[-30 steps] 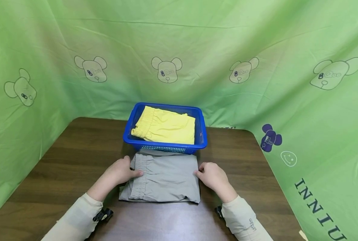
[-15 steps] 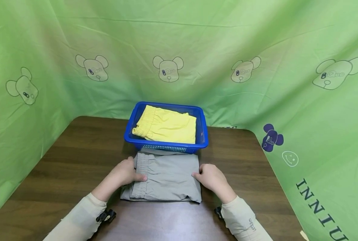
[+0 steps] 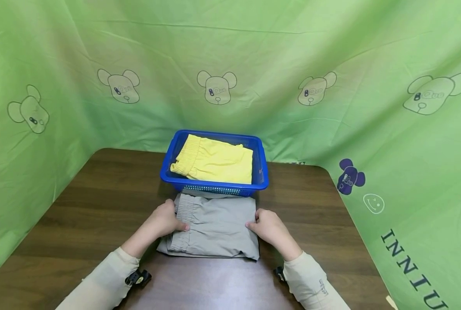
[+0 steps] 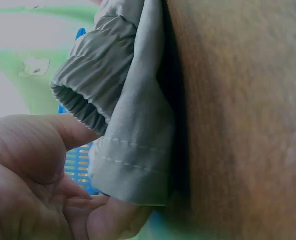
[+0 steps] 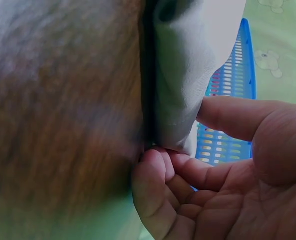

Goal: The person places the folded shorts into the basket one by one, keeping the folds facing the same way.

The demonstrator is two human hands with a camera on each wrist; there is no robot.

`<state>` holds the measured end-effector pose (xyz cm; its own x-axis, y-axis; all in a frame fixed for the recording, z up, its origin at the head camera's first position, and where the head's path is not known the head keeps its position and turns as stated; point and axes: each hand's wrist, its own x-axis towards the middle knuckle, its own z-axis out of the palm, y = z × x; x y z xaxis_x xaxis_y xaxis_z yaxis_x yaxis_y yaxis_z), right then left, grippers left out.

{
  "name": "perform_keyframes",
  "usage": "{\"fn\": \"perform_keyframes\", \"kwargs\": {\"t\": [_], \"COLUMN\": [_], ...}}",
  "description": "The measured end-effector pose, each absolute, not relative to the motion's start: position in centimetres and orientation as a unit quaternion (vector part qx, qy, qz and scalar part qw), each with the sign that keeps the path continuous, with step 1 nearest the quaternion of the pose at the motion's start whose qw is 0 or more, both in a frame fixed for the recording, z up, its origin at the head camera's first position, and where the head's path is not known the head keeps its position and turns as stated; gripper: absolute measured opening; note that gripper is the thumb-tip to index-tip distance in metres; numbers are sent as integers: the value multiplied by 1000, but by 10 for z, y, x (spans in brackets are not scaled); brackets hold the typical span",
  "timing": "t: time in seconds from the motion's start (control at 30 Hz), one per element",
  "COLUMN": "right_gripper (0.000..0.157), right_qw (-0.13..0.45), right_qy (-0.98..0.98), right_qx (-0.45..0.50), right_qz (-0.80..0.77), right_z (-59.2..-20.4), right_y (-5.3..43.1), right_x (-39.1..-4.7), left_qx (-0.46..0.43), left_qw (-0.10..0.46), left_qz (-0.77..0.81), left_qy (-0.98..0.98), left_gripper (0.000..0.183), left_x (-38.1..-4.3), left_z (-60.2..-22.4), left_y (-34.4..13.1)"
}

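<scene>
Folded grey pants point(image 3: 219, 224) with a gathered elastic waistband lie flat on the table, the waistband to the left. My left hand point(image 3: 163, 221) grips their left edge, thumb on top of the waistband and fingers lower at the edge. In the left wrist view, those fingers point(image 4: 120, 217) reach under a stitched hem. Across from it, my right hand point(image 3: 269, 224) pinches the right edge. The right wrist view shows the thumb point(image 5: 227, 117) on the upper face and curled fingers at the fold's lower edge.
Just behind the pants stands a blue plastic basket point(image 3: 263, 172) with perforated sides. Folded yellow pants point(image 3: 219, 161) lie inside it. Green printed cloth point(image 3: 265, 51) hangs around the back and sides of the brown wooden table point(image 3: 106, 193).
My left hand has shifted slightly right, its thumb further over the waistband, and the left edge of the grey pants has come in a little. The right hand has barely moved.
</scene>
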<state>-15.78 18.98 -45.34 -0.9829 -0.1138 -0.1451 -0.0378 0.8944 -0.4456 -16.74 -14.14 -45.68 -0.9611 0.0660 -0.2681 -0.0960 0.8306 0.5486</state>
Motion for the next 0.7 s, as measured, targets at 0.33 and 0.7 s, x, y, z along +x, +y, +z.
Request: {"fn": "perform_keyframes", "kwargs": {"t": [0.33, 0.7], "right_gripper": [32, 32], "right_qw": [87, 97], "right_qy": [965, 950], "right_qx": [-33, -33], "right_qz": [-244, -294], "right_z": [-454, -454], "right_y": [190, 191], "right_x": [-159, -159], "left_qx": [-16, -18], "left_qw": [142, 174], "left_qz": [351, 374], "left_qy": [925, 911], "left_gripper": [82, 48], "left_x": [-173, -170], "left_z": [-463, -456], "left_y": [-145, -147]}}
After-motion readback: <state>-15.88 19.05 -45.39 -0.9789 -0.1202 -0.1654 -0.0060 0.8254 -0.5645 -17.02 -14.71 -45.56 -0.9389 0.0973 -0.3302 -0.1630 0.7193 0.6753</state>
